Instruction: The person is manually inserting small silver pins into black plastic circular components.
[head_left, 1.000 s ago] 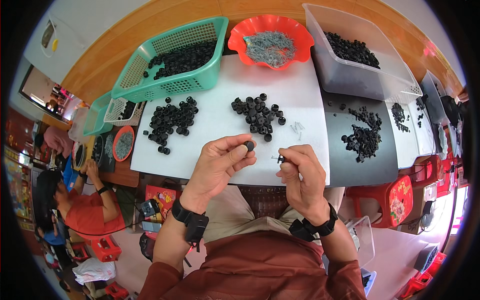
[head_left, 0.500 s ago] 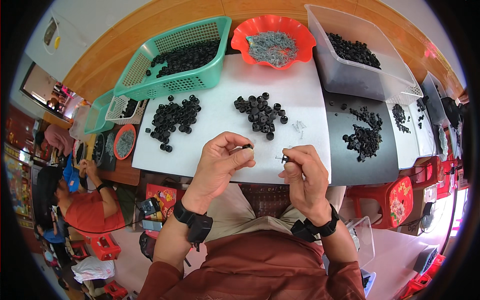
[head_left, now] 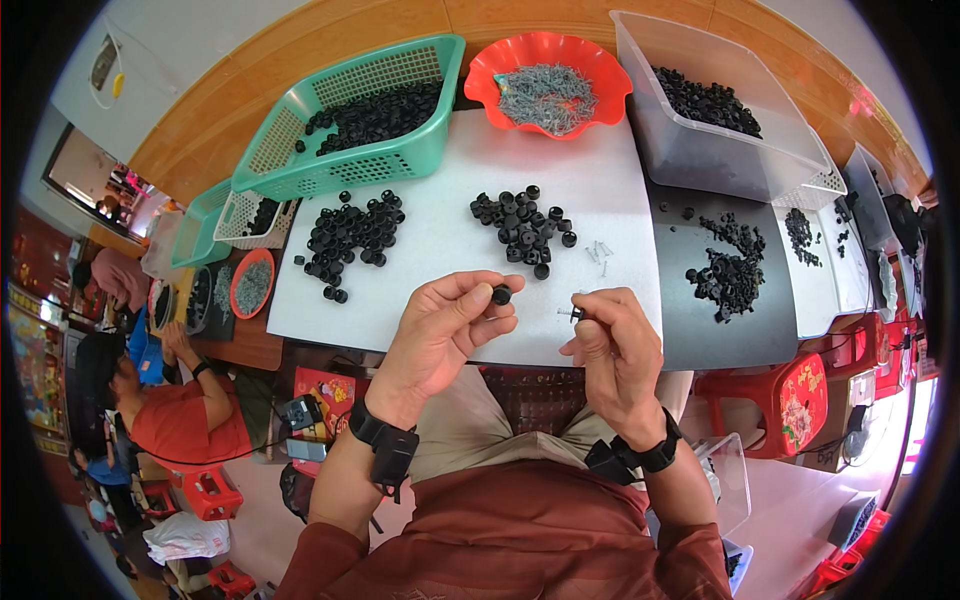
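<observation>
Between the thumb and fingers of my left hand (head_left: 440,335) is a small round black plastic cap (head_left: 502,295), one round face showing. To its right, apart from it, my right hand (head_left: 615,345) pinches a small black plastic piece (head_left: 577,314). A thin grey screw (head_left: 564,311) sticks out leftward from that piece. Both hands are raised over the near edge of the white work surface (head_left: 430,215). Beyond them lie one heap of black caps (head_left: 522,228), a larger heap of caps (head_left: 352,238) to the left, and a few loose screws (head_left: 598,250).
Along the back stand a green basket (head_left: 400,160) of black parts, a red bowl (head_left: 490,108) of screws and a clear bin (head_left: 700,150). Small black pieces (head_left: 725,285) lie on a dark board at right. A co-worker (head_left: 185,410) sits at left; a red stool (head_left: 780,400) stands right.
The left hand has turned the cap so its round face shows. My right hand has shifted slightly right with the piece and screw. At left, the co-worker's hands have lowered a little.
</observation>
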`<state>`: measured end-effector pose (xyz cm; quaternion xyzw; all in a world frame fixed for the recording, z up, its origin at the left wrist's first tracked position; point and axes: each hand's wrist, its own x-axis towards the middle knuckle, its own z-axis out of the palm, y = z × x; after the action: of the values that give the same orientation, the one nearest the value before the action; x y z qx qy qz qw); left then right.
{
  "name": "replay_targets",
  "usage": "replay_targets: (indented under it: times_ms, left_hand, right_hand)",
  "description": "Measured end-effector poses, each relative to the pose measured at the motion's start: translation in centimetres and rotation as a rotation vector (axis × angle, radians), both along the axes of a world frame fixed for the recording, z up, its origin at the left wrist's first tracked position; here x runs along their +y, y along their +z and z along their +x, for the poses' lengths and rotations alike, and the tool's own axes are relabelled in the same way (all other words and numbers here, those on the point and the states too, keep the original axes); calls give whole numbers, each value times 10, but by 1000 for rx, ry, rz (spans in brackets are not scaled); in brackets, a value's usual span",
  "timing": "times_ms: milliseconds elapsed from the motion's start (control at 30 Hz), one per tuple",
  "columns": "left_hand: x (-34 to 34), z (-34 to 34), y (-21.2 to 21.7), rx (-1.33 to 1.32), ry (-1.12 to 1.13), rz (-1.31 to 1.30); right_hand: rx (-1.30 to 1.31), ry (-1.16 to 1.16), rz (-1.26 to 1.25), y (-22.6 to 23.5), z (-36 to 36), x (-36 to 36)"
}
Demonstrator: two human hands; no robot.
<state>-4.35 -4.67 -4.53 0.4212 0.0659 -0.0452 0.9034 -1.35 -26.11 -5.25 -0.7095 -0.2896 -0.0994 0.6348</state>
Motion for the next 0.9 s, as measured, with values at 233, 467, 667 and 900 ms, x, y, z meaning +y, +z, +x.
replay_targets:
  times_ms: [233,467,667,900]
  left_hand:
    - [1,0,-4,-3,-36,-89]
    - [2,-1,-9,2,-34,-176]
    - [1,-3,-11,24,-36,-207]
    - [-3,-3,-13,47,-28,-212]
  right_hand:
    - [3,2,1,0,1,0]
    - [19,7,21,0,-1,2]
    - [18,7,18,1,-2,3]
    - [-18,-13,-10,-1,-2,7]
